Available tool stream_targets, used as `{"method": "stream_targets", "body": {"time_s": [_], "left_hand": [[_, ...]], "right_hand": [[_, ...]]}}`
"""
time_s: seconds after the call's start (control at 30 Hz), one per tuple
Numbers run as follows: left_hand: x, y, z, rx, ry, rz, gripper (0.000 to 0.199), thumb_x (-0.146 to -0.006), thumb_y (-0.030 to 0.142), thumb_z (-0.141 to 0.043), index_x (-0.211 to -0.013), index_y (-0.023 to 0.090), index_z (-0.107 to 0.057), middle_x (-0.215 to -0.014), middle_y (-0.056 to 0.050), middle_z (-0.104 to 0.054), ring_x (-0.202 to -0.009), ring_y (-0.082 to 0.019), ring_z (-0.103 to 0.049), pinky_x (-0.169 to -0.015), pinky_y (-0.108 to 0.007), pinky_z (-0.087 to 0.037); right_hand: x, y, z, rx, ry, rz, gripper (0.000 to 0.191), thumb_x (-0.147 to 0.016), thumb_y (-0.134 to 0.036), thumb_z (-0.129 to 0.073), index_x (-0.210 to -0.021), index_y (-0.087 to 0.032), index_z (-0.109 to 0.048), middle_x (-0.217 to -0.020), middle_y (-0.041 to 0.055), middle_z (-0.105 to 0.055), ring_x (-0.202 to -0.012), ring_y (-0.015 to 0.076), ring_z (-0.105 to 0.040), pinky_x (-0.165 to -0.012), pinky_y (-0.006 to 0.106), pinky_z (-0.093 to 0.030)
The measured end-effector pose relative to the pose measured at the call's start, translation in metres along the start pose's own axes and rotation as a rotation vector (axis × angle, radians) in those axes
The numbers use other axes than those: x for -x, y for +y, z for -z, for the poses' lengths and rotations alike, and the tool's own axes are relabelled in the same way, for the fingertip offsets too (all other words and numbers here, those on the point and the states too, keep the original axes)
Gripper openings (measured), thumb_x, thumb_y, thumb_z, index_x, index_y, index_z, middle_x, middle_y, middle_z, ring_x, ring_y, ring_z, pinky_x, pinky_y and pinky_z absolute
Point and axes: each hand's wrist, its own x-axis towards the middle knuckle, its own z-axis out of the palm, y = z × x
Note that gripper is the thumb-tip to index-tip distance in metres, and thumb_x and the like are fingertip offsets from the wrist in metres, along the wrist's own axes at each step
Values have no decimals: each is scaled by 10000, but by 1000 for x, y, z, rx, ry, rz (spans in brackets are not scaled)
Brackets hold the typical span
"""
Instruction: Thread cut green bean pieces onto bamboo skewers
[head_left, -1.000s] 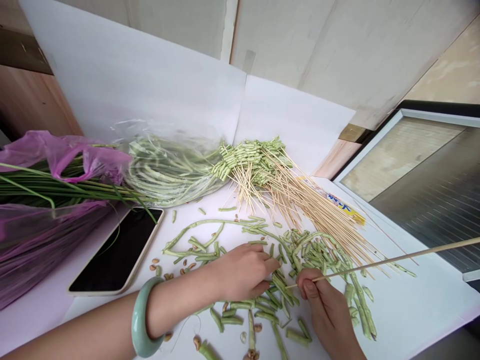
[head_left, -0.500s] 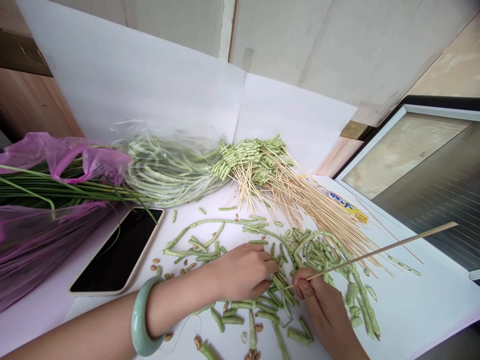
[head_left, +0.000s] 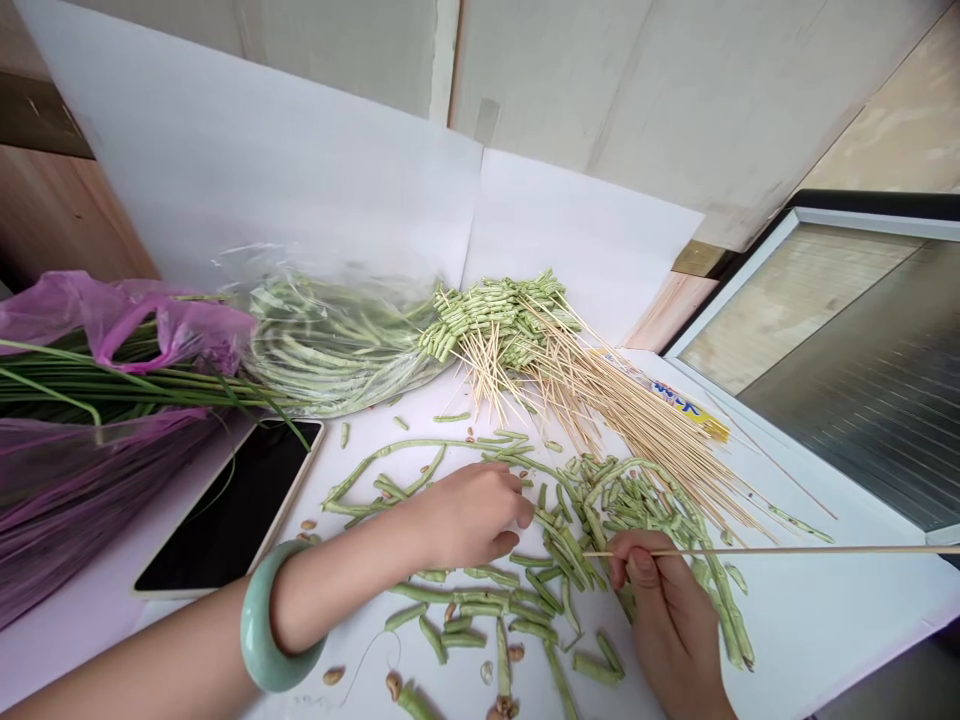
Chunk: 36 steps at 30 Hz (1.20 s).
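Observation:
My right hand is closed around a thin bamboo skewer, pinched near its left end between thumb and fingers. The skewer lies almost level, its bare tip pointing left over a bunch of cut long bean pieces. Just left of that bunch, my left hand hovers with curled fingers; whatever is inside them, if anything, is hidden. A pale green bangle circles the left wrist. More cut bean pieces are scattered below the hands, with a denser heap beyond the right hand.
Skewered bean bundles are stacked at the back, beside loose skewers over a yellow wrapper. Whole long beans fill a clear bag. A phone and purple bags of green stalks occupy the left. A framed panel stands right.
My left hand has drawn back slightly left and up from the bean bunch. The skewer in my right hand has swung from slanting up to nearly level.

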Motion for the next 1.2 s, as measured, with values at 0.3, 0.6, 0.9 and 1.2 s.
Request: {"method": "stream_targets", "body": {"time_s": [0.3,0.6,0.9,1.2], "left_hand": [[7,-5,21,-41,-171,257,237,-704,44,-589,-804,225,-705,-817,-20,-707,-777,-206,-655,-582,-253,-421],[10,8,48,-165,-384,491,286,-668,-37,-525,-787,146,-709,-783,-91,-705,-755,-276,-676,-595,-314,-487],[11,1,55,-71,-490,500,278,-677,-12,-554,-867,103,-721,-862,-131,-722,-803,-296,-686,-649,-335,-525],[9,0,58,-49,-532,532,292,-684,-9,-581,-905,126,-716,-911,-113,-723,-850,-274,-673,-670,-319,-516]], "right_hand": [[-3,-6,-4,-30,-67,24,270,-997,-296,-374,-797,-226,-542,-648,-22,-507,-580,137,-487,-554,250,-391],[-53,-29,-13,28,-556,183,249,-1007,-229,-293,-835,-222,-473,-672,-24,-512,-570,124,-495,-555,240,-396],[-56,-13,-51,38,-602,227,231,-1006,-221,-271,-821,-224,-410,-675,-28,-476,-557,120,-463,-537,223,-385],[-52,-10,-54,57,-627,316,199,-962,-119,-292,-857,-228,-420,-676,-33,-474,-547,111,-476,-508,193,-386]]}}
